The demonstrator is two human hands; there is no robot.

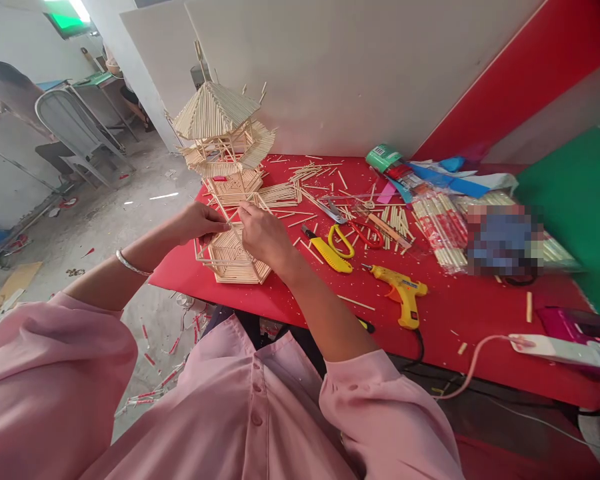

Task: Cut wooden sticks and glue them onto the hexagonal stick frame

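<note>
My left hand [200, 223] is pinched on a thin wooden stick at the left of a small open stick frame. My right hand [266, 233] is closed with its fingertips at the upper sticks of the same frame, and it hides part of them. Below both hands lies the frame's many-sided stick base [237, 272], near the table's front edge. Just behind stands a tall pagoda model [217, 113] made of the same sticks, with a pointed roof.
On the red table [445, 313] lie loose sticks [280, 195], a yellow utility knife [330, 252], scissors [343, 240], a yellow glue gun [403, 287] and bagged sticks [440, 230]. A white power strip [555, 350] is at the right. Another person [15, 93] is at far left.
</note>
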